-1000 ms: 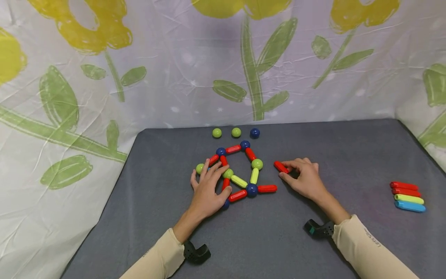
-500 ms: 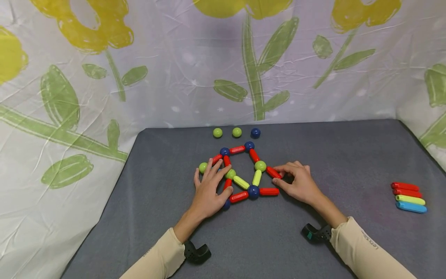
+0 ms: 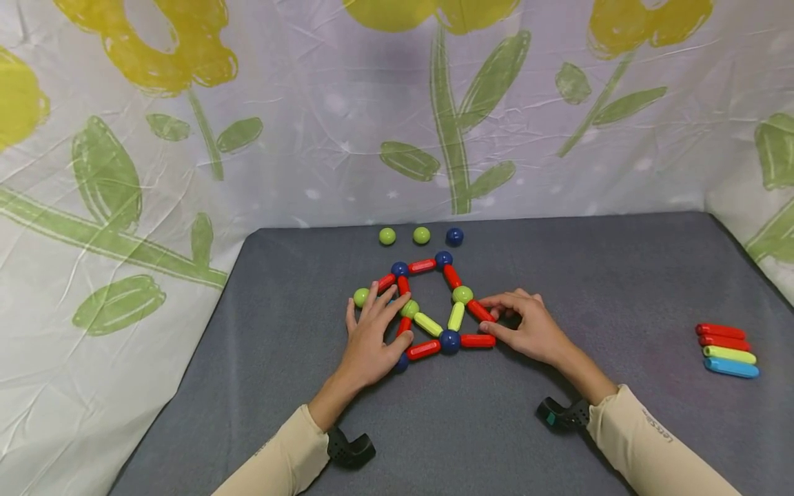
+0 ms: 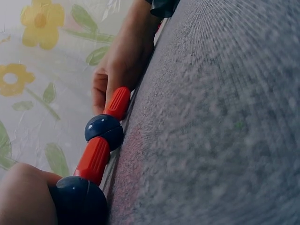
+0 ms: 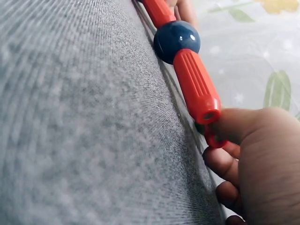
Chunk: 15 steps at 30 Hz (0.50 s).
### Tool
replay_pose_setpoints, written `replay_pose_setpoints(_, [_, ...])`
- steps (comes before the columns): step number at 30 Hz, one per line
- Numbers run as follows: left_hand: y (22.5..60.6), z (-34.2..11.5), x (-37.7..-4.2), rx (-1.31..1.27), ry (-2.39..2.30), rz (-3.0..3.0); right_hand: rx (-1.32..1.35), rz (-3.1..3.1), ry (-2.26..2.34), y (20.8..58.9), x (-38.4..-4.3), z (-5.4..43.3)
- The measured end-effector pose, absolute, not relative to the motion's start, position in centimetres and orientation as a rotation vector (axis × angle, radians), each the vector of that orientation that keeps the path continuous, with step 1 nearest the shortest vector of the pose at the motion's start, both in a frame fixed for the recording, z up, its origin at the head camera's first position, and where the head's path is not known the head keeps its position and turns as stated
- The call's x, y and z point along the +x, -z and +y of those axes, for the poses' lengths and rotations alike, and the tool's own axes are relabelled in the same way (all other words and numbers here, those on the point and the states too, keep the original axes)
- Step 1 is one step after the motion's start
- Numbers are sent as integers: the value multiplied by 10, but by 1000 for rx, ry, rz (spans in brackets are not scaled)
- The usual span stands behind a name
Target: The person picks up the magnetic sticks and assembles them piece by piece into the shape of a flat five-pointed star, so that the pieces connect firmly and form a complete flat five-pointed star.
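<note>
A flat frame of magnetic rods and balls lies on the grey table. My right hand (image 3: 527, 327) pinches a red rod (image 3: 479, 311) between thumb and fingers; its far end meets the green ball (image 3: 462, 295). Close to my right thumb, another red rod (image 3: 477, 341) sticks out from the blue ball (image 3: 449, 342); the right wrist view shows that rod's bare end (image 5: 209, 115). My left hand (image 3: 372, 341) rests over the frame's left part with spread fingers, hiding some pieces. Its thumb lies by the near-left blue ball (image 4: 80, 199), joined to a red rod (image 4: 93, 159).
Behind the frame sit two loose green balls (image 3: 387, 236) and one blue ball (image 3: 455, 236) in a row. Several loose rods, red, yellow-green and blue (image 3: 731, 367), lie stacked at the right. A flower-printed sheet (image 3: 310, 138) hangs along the table's back edge.
My right hand has brought its red rod leftward to the green ball, then swung the near end slightly left, toward the protruding rod's tip. The left hand stays on the frame, which shifted slightly.
</note>
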<state>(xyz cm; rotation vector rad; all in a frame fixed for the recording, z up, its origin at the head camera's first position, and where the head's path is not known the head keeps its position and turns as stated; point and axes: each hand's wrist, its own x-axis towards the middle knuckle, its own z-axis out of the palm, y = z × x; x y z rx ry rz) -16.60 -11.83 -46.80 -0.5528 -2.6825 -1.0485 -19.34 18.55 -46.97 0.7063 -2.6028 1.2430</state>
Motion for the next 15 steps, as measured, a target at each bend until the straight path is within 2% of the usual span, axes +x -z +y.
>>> replay_pose_setpoints(7, [464,-128,-173,-610,1197,-2682,713,-2569,-1337,469,-193,186])
replay_pose_setpoints(15, [462,-154,-188,-756,1161,-2772,647,-2567,-1324,470,-195,185])
